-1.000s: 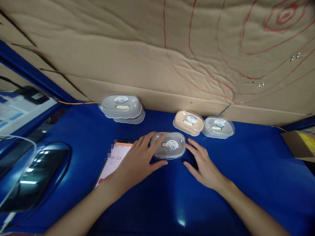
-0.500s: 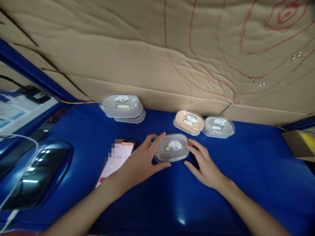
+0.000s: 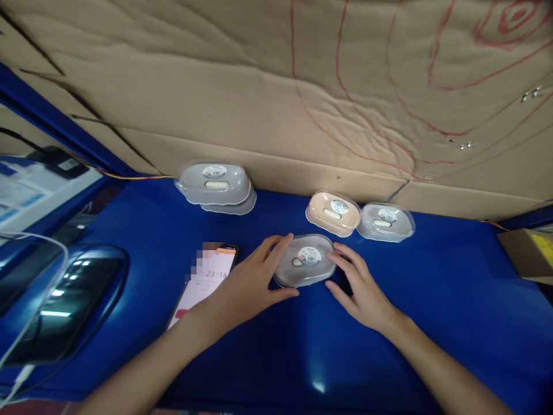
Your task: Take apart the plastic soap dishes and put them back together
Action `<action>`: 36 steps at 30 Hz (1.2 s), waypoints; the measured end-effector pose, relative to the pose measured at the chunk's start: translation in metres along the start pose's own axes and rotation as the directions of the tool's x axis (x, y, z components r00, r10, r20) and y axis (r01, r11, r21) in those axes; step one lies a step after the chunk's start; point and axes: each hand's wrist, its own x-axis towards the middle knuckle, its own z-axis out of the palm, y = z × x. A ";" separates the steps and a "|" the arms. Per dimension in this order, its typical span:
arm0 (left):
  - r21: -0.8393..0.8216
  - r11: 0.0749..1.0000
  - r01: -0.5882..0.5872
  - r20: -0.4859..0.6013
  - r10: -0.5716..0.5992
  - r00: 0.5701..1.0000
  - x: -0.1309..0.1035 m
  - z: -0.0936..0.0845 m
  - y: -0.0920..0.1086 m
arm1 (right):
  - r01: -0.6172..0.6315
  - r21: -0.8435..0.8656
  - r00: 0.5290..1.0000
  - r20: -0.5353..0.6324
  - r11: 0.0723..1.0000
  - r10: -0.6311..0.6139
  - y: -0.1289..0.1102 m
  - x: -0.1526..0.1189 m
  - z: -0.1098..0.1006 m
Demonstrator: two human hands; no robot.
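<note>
A grey oval soap box (image 3: 287, 268) with a see-through lid and a round label lies on the blue table between my hands. Around its left end curves my left hand (image 3: 250, 276), thumb at the front edge and fingers at the back edge. My right hand (image 3: 360, 288) is at the other end, with fingertips against the lid's rim and the thumb by the front right corner. The lid is on. Behind it sit a peach soap box (image 3: 332, 214) and another grey soap box (image 3: 400, 229), side by side.
Two stacked grey soap boxes (image 3: 235, 184) stand at the back left by the cardboard wall (image 3: 207, 109). A phone with a running timer (image 3: 207, 288) lies beside my left forearm. Farther left is a dark glossy device (image 3: 64, 305) with cables; a cardboard box (image 3: 525, 253) is at right.
The view has shifted slightly. My hands keep their places at the two ends of the grey soap box, and the phone's timer has advanced by one second.
</note>
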 end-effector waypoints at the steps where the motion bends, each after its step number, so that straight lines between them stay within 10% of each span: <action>1: 0.009 1.000 -0.006 -0.003 0.006 1.000 0.000 0.000 0.000 | -0.002 0.002 1.000 -0.004 1.000 0.002 0.000 0.000 0.000; 36: -0.006 0.997 -0.079 0.055 0.080 0.995 -0.002 -0.012 0.011 | 0.091 0.181 0.996 -0.016 0.979 -0.089 0.004 -0.004 -0.002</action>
